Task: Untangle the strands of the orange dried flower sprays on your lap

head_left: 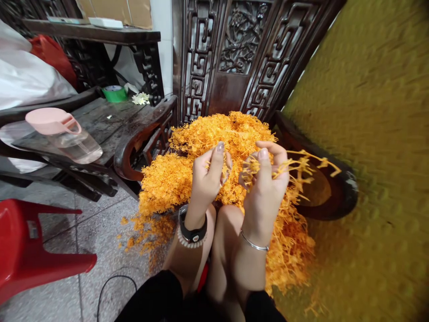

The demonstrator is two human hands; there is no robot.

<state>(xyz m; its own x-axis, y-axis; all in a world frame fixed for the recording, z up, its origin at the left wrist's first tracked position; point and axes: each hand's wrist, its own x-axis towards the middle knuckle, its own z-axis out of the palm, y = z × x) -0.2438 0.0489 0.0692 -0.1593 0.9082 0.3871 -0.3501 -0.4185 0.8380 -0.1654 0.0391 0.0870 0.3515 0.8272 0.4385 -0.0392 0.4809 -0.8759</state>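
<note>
My left hand (206,179) is closed, its thumb pressed toward the curled fingers. Bits of orange show at those fingers, but the shape of the piece is mostly hidden. To its right, my right hand (264,197) grips a thin, branching orange sprig (303,167), probably plastic. Its stems stick out past the fingers to the right, and more of it shows left of the thumb. A gap separates the two hands. Below and behind them lies a large heap of similar orange sprigs (167,179), spread around my knees.
Carved dark wood panels (231,85) rise behind the heap. At left, a dark wooden seat (100,116) bears a pink-lidded bottle (77,143) and green tape (115,93). A red stool (20,250) and a black cable (115,278) are on the floor. A textured yellowish surface (375,134) fills the right.
</note>
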